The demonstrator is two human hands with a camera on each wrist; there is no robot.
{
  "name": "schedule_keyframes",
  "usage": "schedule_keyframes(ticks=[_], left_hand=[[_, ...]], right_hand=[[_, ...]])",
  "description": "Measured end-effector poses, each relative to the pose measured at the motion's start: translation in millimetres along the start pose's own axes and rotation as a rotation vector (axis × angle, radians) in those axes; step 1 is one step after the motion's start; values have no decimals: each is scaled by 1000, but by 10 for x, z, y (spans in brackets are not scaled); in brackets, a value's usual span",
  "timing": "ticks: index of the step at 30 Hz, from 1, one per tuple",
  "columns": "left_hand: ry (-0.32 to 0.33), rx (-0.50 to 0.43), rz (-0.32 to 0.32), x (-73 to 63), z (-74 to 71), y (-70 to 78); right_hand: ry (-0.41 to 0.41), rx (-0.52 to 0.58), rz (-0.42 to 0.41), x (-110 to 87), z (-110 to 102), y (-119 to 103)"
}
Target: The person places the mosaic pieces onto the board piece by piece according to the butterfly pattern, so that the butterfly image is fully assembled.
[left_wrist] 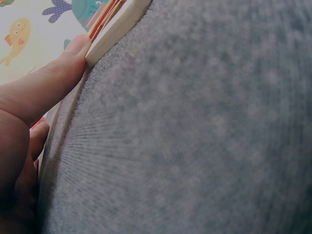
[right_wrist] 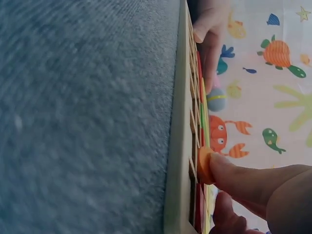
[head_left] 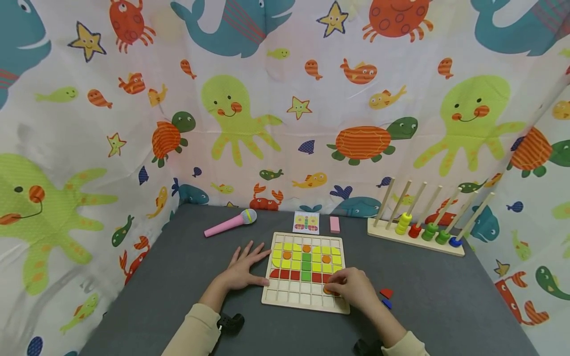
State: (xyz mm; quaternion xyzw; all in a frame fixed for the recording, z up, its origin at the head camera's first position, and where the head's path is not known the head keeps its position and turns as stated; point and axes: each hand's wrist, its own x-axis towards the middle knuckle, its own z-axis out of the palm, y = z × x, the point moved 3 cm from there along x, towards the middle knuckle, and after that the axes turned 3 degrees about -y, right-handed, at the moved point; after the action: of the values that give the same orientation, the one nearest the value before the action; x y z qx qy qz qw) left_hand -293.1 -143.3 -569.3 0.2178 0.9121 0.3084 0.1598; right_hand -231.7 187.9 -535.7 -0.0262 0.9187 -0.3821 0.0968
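Observation:
A wooden grid board (head_left: 285, 296) lies on the dark table, its upper rows filled with yellow, green, red and orange pieces. My left hand (head_left: 240, 269) rests on the table with its fingers spread, the thumb (left_wrist: 68, 61) touching the board's left edge. Over the lower right of the board, my right hand (head_left: 354, 286) pinches an orange disc (right_wrist: 204, 165), which stands tilted at the grid in the right wrist view. Right of that hand lie a red piece (head_left: 386, 293) and a blue piece (head_left: 387, 303).
Behind the board are a picture card (head_left: 306, 222) and a pink block (head_left: 334, 224). A pink toy microphone (head_left: 227, 225) lies at the back left. The peg counting stand (head_left: 416, 238), with coloured rings, is at the back right. A sea-animal curtain (head_left: 285, 133) surrounds the table.

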Motion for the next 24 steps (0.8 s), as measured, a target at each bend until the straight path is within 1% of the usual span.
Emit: schedule_keyframes(ticks=[4, 6, 11, 14, 19, 24], left_hand=[[6, 4, -6, -2, -3, 6], [7, 4, -8, -1, -1, 7], [3, 1, -5, 4, 11, 8], [3, -1, -5, 8, 14, 2], [9, -3, -6, 15, 14, -22], [6, -5, -6, 30, 19, -34]], right_hand=[[14, -6, 6, 8, 2, 11], [33, -12, 15, 6, -33, 21], [111, -31, 39, -22, -232, 89], [137, -33, 52, -53, -359, 164], [121, -32, 71, -94, -467, 312], [51, -82, 71, -130, -483, 423]])
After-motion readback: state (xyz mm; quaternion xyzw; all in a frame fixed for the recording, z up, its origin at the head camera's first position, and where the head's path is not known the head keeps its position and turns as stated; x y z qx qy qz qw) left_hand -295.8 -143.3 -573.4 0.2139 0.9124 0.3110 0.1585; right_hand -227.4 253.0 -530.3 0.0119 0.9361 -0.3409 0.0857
